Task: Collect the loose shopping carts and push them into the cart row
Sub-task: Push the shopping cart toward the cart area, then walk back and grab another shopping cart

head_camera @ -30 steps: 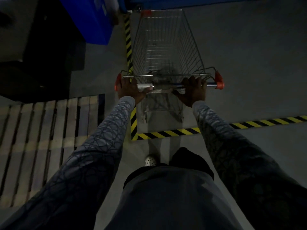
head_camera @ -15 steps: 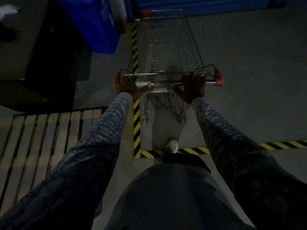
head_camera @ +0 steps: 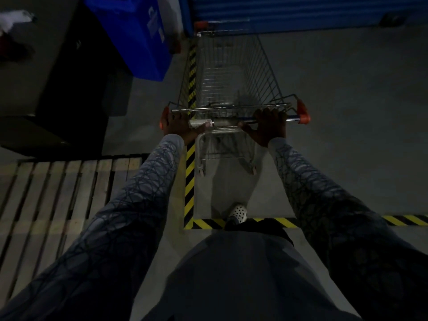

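- Gripping the handle bar (head_camera: 231, 122) of the shopping cart (head_camera: 231, 72) with both hands: left hand (head_camera: 179, 126) clenched near its left end, right hand (head_camera: 269, 126) clenched right of centre.
- Pushing evenly toward 12 o'clock, keeping the basket parallel to the striped floor tape (head_camera: 190, 181) and steering clear of the blue bin (head_camera: 139, 35) at 11 o'clock.
- Rolling over smooth concrete floor (head_camera: 347, 112); wooden pallet (head_camera: 58, 193) lying at 8 o'clock, blue shutter (head_camera: 301, 12) closing the far end; dim lighting.

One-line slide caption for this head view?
Both hands, left hand and right hand, grip the shopping cart handle inside the striped floor tape.
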Demonstrator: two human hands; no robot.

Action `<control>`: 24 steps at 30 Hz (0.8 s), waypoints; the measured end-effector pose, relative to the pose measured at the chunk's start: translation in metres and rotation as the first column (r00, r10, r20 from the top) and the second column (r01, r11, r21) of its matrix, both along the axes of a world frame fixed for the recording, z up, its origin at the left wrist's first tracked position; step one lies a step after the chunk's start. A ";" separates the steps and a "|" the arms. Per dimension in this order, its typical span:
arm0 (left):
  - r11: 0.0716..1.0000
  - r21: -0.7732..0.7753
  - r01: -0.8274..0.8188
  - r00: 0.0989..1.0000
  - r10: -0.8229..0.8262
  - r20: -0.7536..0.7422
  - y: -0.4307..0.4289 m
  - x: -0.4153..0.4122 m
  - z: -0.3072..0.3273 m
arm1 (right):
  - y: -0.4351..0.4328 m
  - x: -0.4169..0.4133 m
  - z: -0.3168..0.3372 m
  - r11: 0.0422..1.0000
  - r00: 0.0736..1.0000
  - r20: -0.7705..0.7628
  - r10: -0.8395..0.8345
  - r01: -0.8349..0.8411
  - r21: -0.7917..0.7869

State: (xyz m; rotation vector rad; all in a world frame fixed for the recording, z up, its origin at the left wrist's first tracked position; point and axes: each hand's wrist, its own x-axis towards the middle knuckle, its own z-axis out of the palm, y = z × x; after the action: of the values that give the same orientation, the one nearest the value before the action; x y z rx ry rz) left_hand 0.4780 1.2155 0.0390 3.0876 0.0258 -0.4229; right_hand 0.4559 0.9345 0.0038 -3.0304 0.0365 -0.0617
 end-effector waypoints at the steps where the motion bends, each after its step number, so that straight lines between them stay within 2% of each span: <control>1: 1.000 -0.001 0.018 1.000 -0.018 0.008 0.001 -0.005 0.000 | 0.001 -0.005 0.001 1.000 1.000 0.002 -0.004 0.004 0.000; 4: 0.999 -0.039 0.030 0.998 -0.028 0.062 0.002 -0.020 -0.008 | 0.005 -0.022 -0.001 0.999 0.999 -0.015 -0.035 0.035 0.019; 6: 0.994 -0.092 0.063 0.975 -0.042 0.218 0.006 -0.038 -0.020 | 0.009 -0.045 -0.006 0.992 0.994 0.041 -0.098 0.094 0.083; 8: 0.975 -0.118 0.189 0.898 -0.123 0.422 0.011 -0.064 -0.032 | 0.013 -0.082 -0.015 0.978 0.975 0.157 -0.157 0.131 0.164; 10: 0.946 -0.179 0.270 0.835 -0.138 0.533 0.010 -0.097 -0.048 | 0.018 -0.136 -0.034 0.971 0.961 0.199 -0.190 0.154 0.182; 12: 0.922 -0.247 0.297 0.875 -0.160 0.457 0.000 -0.135 -0.061 | 0.024 -0.202 -0.062 0.972 0.971 0.116 -0.209 0.194 0.134; 14: 0.915 -0.268 0.302 0.930 -0.221 0.295 -0.015 -0.174 -0.074 | 0.029 -0.271 -0.088 0.945 0.956 -0.082 -0.282 0.292 0.148; 17: 0.874 -0.345 0.343 0.939 -0.310 0.148 -0.048 -0.230 -0.086 | 0.030 -0.367 -0.105 0.853 0.856 -0.299 -0.422 0.487 0.188; 19: 0.825 -0.396 0.403 0.913 -0.394 0.109 -0.076 -0.262 -0.089 | 0.021 -0.419 -0.102 0.775 0.785 -0.328 -0.525 0.601 0.196; 21: 0.754 -0.410 0.514 0.848 -0.517 0.112 -0.110 -0.292 -0.088 | 0.003 -0.466 -0.094 0.685 0.702 -0.317 -0.638 0.705 0.182; 24: 0.621 -0.439 0.650 0.734 -0.662 0.150 -0.170 -0.342 -0.082 | -0.028 -0.536 -0.077 0.482 0.531 -0.255 -0.808 0.845 0.232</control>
State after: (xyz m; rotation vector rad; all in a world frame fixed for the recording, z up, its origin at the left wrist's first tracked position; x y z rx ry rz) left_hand 0.1364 1.0453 -0.0429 2.4906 -1.0791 -0.3964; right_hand -0.0800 0.9062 -0.0736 -2.3552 1.3872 0.0371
